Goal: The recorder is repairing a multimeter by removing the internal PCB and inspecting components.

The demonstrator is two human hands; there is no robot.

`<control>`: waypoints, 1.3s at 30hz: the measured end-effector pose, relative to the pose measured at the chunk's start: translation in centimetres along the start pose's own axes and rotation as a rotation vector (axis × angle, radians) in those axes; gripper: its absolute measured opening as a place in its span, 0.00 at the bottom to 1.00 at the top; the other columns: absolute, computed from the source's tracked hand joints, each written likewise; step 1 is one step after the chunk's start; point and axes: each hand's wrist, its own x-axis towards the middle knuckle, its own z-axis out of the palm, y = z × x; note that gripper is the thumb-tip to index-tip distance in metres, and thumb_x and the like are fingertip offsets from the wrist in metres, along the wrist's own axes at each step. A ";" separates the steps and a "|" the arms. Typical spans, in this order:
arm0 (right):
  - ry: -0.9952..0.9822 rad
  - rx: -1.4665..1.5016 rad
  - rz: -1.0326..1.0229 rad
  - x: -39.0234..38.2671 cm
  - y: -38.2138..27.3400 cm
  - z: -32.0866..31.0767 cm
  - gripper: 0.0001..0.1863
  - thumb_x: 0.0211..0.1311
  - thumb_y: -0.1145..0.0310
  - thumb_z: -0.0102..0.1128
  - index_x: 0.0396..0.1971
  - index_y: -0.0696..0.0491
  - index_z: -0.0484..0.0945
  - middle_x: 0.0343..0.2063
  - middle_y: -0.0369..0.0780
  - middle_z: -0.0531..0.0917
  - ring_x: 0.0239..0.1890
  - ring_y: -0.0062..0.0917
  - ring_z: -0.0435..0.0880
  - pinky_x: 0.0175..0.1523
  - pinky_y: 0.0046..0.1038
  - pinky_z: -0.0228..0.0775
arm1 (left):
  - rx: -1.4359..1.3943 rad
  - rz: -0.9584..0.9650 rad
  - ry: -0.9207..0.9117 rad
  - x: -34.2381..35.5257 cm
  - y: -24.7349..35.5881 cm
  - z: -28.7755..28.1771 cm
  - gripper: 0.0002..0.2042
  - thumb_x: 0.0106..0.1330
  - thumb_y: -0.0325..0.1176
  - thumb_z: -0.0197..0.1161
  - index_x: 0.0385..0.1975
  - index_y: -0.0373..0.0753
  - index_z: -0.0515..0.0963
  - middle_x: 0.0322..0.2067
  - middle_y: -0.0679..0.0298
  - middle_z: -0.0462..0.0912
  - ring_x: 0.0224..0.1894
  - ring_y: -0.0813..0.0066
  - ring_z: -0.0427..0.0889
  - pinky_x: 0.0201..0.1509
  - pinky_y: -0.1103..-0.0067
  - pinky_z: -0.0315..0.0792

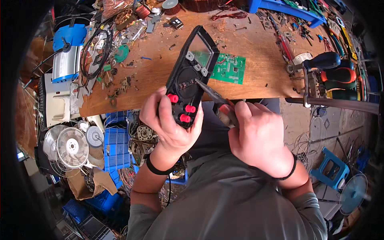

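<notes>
Black plastic casing (186, 76), one: held up at the near edge of the counter (262, 52). Long axis steep; windowed end points between 12 and 1 o'clock, lower end between 6 and 7. Red sockets (190, 108), three in sight, at the lower end. Left hand (172, 128), one: part-closed, fingers and thumb gripping the casing's lower end. Right hand (258, 130), one: closed round the pliers (212, 94), one pair, nose pointing between 10 and 11 o'clock, tips at the casing's upturned face; whether they pinch a part, cannot tell. Green board (229, 70), one: flat on the counter, 3 o'clock of the casing. Screwdrivers (339, 75), several: racked farther off at 3 o'clock. White fan (72, 147), one: 8 o'clock.
</notes>
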 end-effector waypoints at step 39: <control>-0.026 0.921 0.521 4.3 10.8 -0.7 0.18 0.55 0.69 0.54 0.46 0.61 0.75 0.39 0.45 0.86 0.40 0.35 0.85 0.42 0.33 0.75 | -0.097 -0.313 -0.120 1.4 -1.5 0.6 0.47 0.48 0.29 0.76 0.67 0.26 0.52 0.59 0.41 0.62 0.61 0.44 0.64 0.64 0.56 0.62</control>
